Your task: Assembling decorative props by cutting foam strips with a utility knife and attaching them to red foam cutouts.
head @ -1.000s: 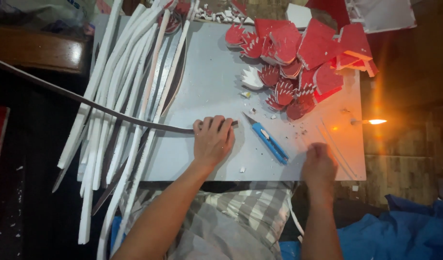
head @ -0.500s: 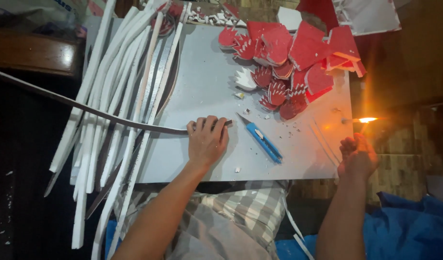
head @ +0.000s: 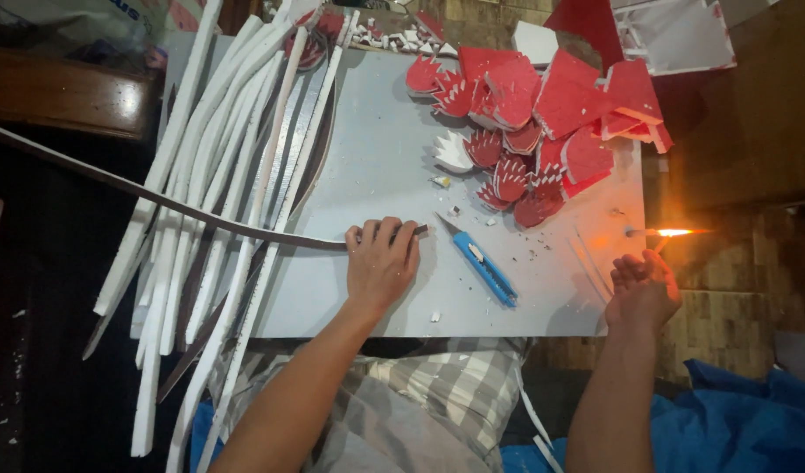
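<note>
Dim surroundings are framing a grey counter (head: 376,166), where white foam strips (head: 236,175) are lying along the left side and red cut shapes (head: 551,114) are piling at the far right. Near the middle, the left hand (head: 380,267) is pressing flat, fingers spread, on the end of a long dark strip (head: 157,200), with a blue utility knife (head: 481,263) lying just beside it. Off the right edge, the right hand (head: 643,289) is cupping loosely, grasping nothing, just beside a small flame (head: 674,233).

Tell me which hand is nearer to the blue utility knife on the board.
Left. The left hand presses a dark strip flat just left of the blue utility knife. The right hand is off the board's right edge, beside a small flame, farther away.
</note>
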